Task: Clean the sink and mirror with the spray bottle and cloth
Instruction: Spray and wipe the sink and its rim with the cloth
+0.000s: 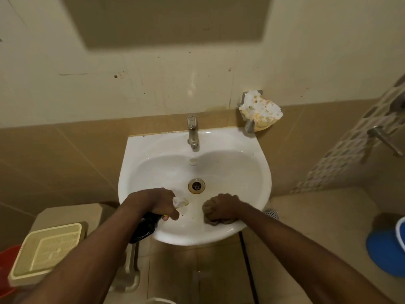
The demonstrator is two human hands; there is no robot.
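Sink [252,150] white, glossy, brownish stains near drain [196,185]

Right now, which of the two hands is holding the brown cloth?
The right hand grips the crumpled brown cloth against the white ceramic sink near its front rim. The left hand holds the black spray bottle instead.

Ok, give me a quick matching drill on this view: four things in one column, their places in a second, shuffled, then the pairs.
Things:
1. dark spray bottle
2. brown bunched cloth
3. round metal drain
4. cream plastic basket

Places:
A. middle of the white ceramic sink
B. in the left hand
C. lower left, beside the sink
D. in the right hand

Pairs: 1-B, 2-D, 3-A, 4-C
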